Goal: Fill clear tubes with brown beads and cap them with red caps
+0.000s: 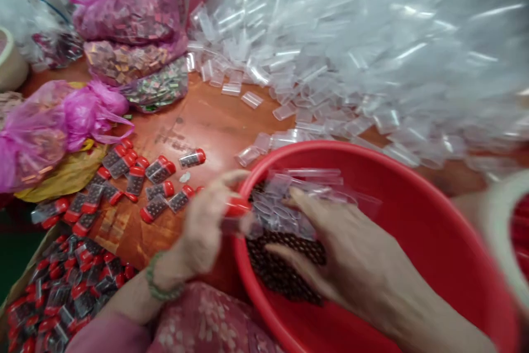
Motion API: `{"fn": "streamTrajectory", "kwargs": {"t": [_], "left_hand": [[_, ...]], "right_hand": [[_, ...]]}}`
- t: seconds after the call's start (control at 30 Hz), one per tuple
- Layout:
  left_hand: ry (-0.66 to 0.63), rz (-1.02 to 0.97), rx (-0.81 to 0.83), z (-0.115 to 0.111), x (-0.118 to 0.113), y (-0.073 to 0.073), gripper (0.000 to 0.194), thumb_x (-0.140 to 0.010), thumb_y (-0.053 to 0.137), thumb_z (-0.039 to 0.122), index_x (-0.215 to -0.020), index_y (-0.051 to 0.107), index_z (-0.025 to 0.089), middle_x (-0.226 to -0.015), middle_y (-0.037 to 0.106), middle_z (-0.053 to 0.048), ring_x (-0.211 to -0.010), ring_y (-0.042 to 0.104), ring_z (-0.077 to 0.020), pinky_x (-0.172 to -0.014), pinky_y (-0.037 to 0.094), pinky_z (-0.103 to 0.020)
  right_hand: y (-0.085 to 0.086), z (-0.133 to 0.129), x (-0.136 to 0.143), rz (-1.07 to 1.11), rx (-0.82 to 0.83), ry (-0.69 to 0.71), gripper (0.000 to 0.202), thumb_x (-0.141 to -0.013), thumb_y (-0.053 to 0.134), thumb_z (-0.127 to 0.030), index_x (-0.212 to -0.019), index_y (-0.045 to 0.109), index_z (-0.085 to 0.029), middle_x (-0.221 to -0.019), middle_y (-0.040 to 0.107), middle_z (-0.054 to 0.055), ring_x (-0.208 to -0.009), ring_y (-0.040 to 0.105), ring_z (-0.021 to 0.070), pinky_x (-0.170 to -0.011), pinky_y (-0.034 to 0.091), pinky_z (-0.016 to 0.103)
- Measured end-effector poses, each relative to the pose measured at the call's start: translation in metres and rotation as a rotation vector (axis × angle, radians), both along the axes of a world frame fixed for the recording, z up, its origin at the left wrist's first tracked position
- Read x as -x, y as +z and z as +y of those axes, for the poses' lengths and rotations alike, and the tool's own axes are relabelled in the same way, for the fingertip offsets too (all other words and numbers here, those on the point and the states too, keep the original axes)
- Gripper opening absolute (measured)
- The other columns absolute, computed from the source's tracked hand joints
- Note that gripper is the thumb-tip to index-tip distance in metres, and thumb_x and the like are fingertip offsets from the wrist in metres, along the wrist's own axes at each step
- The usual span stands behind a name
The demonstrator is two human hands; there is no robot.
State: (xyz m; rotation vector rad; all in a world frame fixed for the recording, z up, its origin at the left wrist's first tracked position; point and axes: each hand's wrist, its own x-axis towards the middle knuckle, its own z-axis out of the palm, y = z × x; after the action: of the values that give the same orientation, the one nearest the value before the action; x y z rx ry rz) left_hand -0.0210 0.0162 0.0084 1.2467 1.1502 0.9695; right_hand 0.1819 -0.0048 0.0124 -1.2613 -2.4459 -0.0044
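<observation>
the red-capped clear plastic tube (237,207), blurred, lies sideways at the left rim of the red plastic basin (417,232), its glossy cap uppermost. just inside that rim, loose clear plastic tubes (275,204), short, flattened and open-ended, lie heaped at mixed angles over small, round, shiny dark brown beads (285,265), piled against the basin's left wall.

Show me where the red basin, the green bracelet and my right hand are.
Red basin (417,226): head view, on its bare inner wall.
Green bracelet (158,291): head view, on its lower band.
Right hand (351,248): head view, on the back of the hand.
</observation>
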Motion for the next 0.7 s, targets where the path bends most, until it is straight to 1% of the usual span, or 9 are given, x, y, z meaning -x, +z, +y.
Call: {"fn": "streamTrajectory", "kwargs": {"t": [0.07,0.13,0.17,0.23,0.3,0.37,0.47,0.6,0.7], "left_hand": [[0.208,0.135,-0.126,0.012,0.035,-0.009,0.043,-0.094,0.031,0.047,-0.114,0.06,0.02,-0.06,0.062,0.0,-0.052,0.059,-0.0148,-0.048,0.049,-0.028],[0.317,0.228,-0.166,0.025,0.071,-0.021,0.042,-0.094,0.035,0.047,-0.112,0.06,0.018,-0.07,0.064,-0.002,-0.059,0.061,-0.0168,-0.054,0.05,-0.031],[0.381,0.439,-0.235,0.031,0.087,-0.027,0.044,-0.096,0.032,0.046,-0.111,0.061,0.018,-0.075,0.066,-0.004,-0.065,0.063,-0.0181,-0.061,0.052,-0.033],[0.385,0.875,-0.356,0.04,0.111,-0.037,0.044,-0.096,0.035,0.046,-0.109,0.064,0.016,-0.091,0.069,-0.01,-0.086,0.066,-0.026,-0.081,0.052,-0.044],[0.326,1.068,-0.474,0.043,0.12,-0.043,0.041,-0.093,0.043,0.045,-0.112,0.063,0.015,-0.109,0.067,-0.016,-0.11,0.059,-0.0346,-0.097,0.043,-0.055],[0.276,1.038,-0.572,0.04,0.115,-0.044,0.038,-0.091,0.051,0.04,-0.118,0.06,0.015,-0.123,0.062,-0.016,-0.124,0.05,-0.036,-0.107,0.036,-0.056],[0.188,0.834,-0.656,0.027,0.086,-0.034,0.032,-0.09,0.055,0.027,-0.12,0.059,0.017,-0.127,0.06,-0.011,-0.125,0.052,-0.029,-0.11,0.039,-0.049],[0.093,0.632,-0.784,0.008,0.041,-0.017,0.025,-0.087,0.055,0.014,-0.111,0.063,0.017,-0.115,0.068,-0.01,-0.119,0.058,-0.0251,-0.104,0.046,-0.048],[0.017,0.521,-0.818,0.002,0.017,-0.015,0.023,-0.086,0.054,0.009,-0.105,0.064,0.017,-0.106,0.071,-0.009,-0.114,0.06,-0.0232,-0.099,0.051,-0.046]], "right_hand": [[-0.009,0.003,-0.02,-0.025,0.102,-0.123,0.036,-0.095,0.045,-0.035,-0.124,0.051,-0.015,-0.099,0.069,0.015,-0.088,0.067,0.0297,-0.071,0.054,0.044],[-0.02,0.004,-0.038,-0.027,0.249,-0.163,0.027,-0.095,0.045,-0.03,-0.113,0.058,-0.015,-0.099,0.069,0.013,-0.085,0.068,0.027,-0.07,0.055,0.041],[-0.026,0.004,-0.044,-0.033,0.324,-0.162,0.023,-0.094,0.047,-0.028,-0.109,0.06,-0.016,-0.098,0.069,0.012,-0.085,0.068,0.0255,-0.071,0.055,0.039],[-0.034,0.006,-0.049,-0.056,0.437,-0.145,0.02,-0.091,0.053,-0.025,-0.107,0.061,-0.015,-0.098,0.068,0.01,-0.084,0.068,0.0233,-0.072,0.055,0.037],[-0.039,0.009,-0.044,-0.087,0.503,-0.118,0.021,-0.089,0.058,-0.023,-0.109,0.06,-0.016,-0.1,0.066,0.009,-0.085,0.067,0.022,-0.072,0.054,0.035],[-0.037,0.011,-0.035,-0.122,0.522,-0.102,0.021,-0.088,0.059,-0.021,-0.108,0.06,-0.015,-0.101,0.064,0.009,-0.084,0.066,0.0215,-0.072,0.052,0.034],[-0.029,0.01,-0.02,-0.184,0.465,-0.113,0.019,-0.086,0.06,-0.021,-0.103,0.06,-0.014,-0.097,0.061,0.01,-0.084,0.062,0.0224,-0.07,0.05,0.034],[-0.023,0.005,0.004,-0.244,0.527,-0.087,0.017,-0.084,0.063,-0.025,-0.097,0.06,-0.015,-0.088,0.061,0.007,-0.077,0.061,0.0213,-0.062,0.046,0.03],[-0.029,0.003,0.025,-0.233,0.601,-0.144,0.016,-0.086,0.061,-0.023,-0.097,0.06,-0.012,-0.086,0.062,0.009,-0.074,0.062,0.0217,-0.059,0.046,0.03]]}}
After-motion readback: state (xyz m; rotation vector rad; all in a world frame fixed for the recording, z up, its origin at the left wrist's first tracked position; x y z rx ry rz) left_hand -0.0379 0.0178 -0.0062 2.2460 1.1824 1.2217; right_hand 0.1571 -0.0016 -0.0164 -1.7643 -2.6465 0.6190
